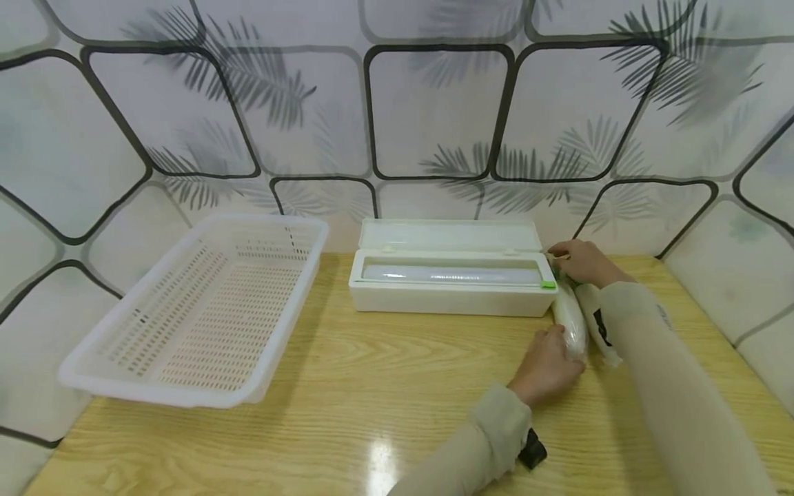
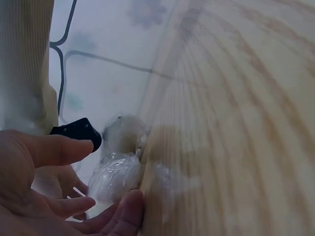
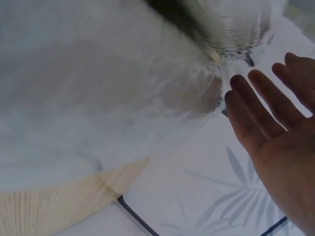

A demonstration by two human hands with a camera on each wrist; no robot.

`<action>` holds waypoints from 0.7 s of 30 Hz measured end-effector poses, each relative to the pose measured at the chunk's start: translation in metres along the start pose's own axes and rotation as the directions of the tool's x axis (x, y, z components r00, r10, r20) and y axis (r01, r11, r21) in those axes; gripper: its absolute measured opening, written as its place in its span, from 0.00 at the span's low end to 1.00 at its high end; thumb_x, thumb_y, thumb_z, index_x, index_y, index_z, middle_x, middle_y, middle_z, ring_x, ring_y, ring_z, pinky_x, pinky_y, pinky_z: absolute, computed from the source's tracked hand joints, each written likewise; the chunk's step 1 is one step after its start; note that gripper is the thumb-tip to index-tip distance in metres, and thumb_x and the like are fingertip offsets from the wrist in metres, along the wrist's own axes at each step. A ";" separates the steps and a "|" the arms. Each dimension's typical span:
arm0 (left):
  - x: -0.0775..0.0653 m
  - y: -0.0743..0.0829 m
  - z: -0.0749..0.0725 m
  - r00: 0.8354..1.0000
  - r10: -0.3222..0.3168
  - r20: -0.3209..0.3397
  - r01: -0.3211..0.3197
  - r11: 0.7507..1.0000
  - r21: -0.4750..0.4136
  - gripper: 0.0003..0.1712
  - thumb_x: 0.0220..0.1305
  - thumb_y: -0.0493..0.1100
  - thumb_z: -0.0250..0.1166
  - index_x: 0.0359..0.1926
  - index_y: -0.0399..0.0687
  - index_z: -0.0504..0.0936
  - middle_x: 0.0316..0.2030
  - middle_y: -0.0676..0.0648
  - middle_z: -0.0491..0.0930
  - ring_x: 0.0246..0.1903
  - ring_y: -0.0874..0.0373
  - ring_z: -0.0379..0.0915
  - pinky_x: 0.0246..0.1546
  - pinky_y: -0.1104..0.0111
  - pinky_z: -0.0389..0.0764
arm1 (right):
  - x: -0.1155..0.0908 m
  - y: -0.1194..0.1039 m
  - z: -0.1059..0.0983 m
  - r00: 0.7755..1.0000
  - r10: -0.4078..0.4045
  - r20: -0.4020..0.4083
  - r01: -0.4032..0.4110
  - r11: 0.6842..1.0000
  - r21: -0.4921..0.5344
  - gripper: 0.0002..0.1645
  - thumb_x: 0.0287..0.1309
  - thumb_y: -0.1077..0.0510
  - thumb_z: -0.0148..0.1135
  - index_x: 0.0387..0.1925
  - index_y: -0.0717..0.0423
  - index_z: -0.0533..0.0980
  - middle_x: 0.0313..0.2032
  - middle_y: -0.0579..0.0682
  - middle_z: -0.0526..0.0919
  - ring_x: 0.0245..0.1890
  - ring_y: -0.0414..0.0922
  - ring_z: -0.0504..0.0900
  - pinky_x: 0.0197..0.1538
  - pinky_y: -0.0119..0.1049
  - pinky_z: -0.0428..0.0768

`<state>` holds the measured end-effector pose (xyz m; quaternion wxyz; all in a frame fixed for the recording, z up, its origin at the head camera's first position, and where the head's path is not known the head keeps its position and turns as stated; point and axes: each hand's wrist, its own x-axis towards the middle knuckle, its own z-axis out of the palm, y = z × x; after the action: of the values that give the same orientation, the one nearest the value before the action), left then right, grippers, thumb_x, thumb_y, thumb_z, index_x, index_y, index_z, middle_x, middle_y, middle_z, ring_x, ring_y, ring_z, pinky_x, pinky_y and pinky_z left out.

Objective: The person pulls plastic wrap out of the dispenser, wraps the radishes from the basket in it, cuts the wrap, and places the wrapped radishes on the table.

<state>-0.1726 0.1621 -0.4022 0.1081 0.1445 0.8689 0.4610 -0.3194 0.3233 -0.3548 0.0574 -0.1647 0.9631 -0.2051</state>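
Two long white radishes lie side by side at the right of the table in the head view. The left one, a white radish [image 1: 569, 318] in clear plastic film, has a green top at its far end. Its neighbour [image 1: 597, 322] is also wrapped and bears a dark mark. My left hand [image 1: 548, 365] is at the near end of the left radish, thumb and fingers spread around the wrapped tip [image 2: 115, 177] in the left wrist view. My right hand [image 1: 586, 262] is at the far, leafy end. In the right wrist view its fingers [image 3: 256, 105] are straight, beside the wrapped end.
A white film-dispenser box [image 1: 453, 301] with its lid raised stands left of the radishes, a roll of clear film [image 1: 449, 274] inside. Further left sits a white perforated plastic basket [image 1: 273, 344]. A patterned wall covering [image 1: 434, 110] encloses the wooden table [image 1: 347, 386] behind and at the sides.
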 end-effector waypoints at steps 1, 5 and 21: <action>-0.001 -0.001 -0.003 1.000 0.008 0.015 -0.008 1.000 0.030 0.30 0.62 0.43 0.70 0.64 0.43 0.76 0.56 0.50 0.76 0.55 0.61 0.72 0.52 0.72 0.75 | -0.001 0.000 0.000 1.000 0.002 -0.012 -0.002 1.000 0.007 0.23 0.73 0.66 0.49 0.61 0.81 0.68 0.57 0.80 0.73 0.56 0.75 0.72 0.54 0.65 0.76; -0.010 -0.007 -0.025 0.997 0.021 0.070 -0.031 0.989 0.146 0.32 0.67 0.48 0.67 0.69 0.47 0.71 0.61 0.52 0.73 0.60 0.59 0.69 0.54 0.68 0.76 | -0.005 -0.003 -0.006 0.998 -0.010 -0.059 0.010 1.000 0.015 0.23 0.74 0.64 0.51 0.61 0.80 0.68 0.56 0.80 0.73 0.54 0.75 0.74 0.52 0.65 0.76; -0.075 -0.049 -0.154 0.872 0.472 -0.127 -0.282 0.698 0.658 0.31 0.68 0.46 0.70 0.65 0.34 0.72 0.59 0.36 0.75 0.55 0.44 0.75 0.49 0.60 0.83 | -0.069 -0.022 -0.012 0.948 -0.033 -0.317 0.029 0.999 -0.018 0.23 0.72 0.62 0.58 0.60 0.76 0.70 0.57 0.78 0.72 0.52 0.74 0.74 0.50 0.69 0.72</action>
<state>-0.1597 -0.0086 -0.3542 -0.1703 0.2802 0.9279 0.1772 -0.2503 0.3329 -0.3316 -0.1025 -0.1453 0.9584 -0.2235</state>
